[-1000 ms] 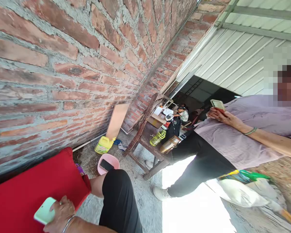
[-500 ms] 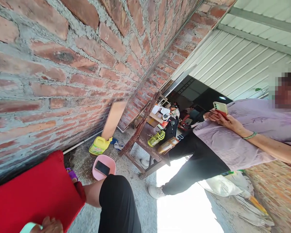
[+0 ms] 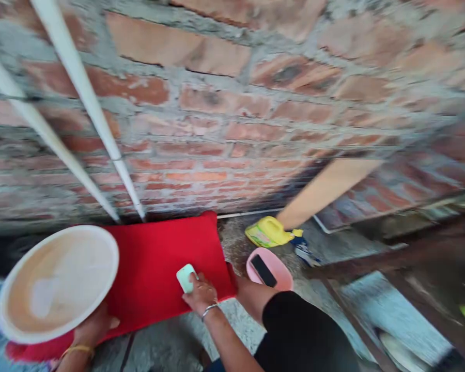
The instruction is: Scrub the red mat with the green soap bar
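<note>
**Evidently, close work beside a rough red-brick wall**

Now, in the head view, we have our left hand at the near right rim of a wide, round white basin. Its thumb sticks out while its fingers are hidden beneath, so we cannot tell whether they grip; we judge that the hand steadies the rim. Our right hand holds a flat, rounded mint-green object low over the long, bright red cloth, its fingers bent at one end, probably leaving the rest exposed.

Beyond the cloth's right end, a shallow pink basin sits on the floor with a flat black slab in it, perhaps to spare it the ground. A yellow jug sits by a leaning tan board.

For room, we have a stretch of red between the white basin and our right hand. Brickwork bounds the far edge; a black-clothed leg crowds the right.
</note>
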`<state>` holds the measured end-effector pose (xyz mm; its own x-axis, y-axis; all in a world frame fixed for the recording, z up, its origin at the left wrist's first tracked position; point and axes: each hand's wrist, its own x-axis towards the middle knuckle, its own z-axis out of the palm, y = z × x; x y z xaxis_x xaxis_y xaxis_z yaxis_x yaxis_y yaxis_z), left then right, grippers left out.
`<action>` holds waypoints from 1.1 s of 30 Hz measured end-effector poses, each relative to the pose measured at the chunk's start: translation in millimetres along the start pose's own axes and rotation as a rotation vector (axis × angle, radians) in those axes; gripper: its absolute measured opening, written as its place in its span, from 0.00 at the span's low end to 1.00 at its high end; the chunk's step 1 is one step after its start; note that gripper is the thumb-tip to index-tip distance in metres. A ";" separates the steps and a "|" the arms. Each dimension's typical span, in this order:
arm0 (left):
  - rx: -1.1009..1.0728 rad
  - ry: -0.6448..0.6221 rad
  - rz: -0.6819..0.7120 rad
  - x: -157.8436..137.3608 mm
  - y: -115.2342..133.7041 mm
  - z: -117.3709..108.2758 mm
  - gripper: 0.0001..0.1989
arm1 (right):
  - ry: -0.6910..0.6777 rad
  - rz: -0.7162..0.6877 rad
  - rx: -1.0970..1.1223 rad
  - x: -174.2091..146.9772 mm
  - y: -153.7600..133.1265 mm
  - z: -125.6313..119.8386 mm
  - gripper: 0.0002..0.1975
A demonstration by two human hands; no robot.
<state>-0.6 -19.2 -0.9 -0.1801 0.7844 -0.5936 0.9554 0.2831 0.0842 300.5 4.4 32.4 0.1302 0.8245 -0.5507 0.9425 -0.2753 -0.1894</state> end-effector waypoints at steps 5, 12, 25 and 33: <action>0.052 -0.070 -0.094 6.2 -3.2 -16.1 0.34 | 0.051 0.072 -0.005 3.8 11.9 -19.8 0.19; -0.070 -0.069 -0.131 -1.6 -3.1 -14.9 0.39 | 0.073 -0.348 -0.129 -29.0 -95.2 27.9 0.17; -0.156 -0.032 -0.079 -2.1 -8.6 -16.5 0.40 | 0.114 -0.169 -0.180 -19.6 -64.8 22.0 0.15; -0.206 -0.050 -0.098 -10.2 -17.6 -14.3 0.43 | 0.011 -0.346 -0.130 -26.8 -179.7 37.4 0.19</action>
<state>-18.9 -24.3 15.1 -0.2531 0.7207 -0.6454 0.8648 0.4676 0.1830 116.1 13.2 50.8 -0.2002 0.8635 -0.4630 0.9625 0.0850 -0.2577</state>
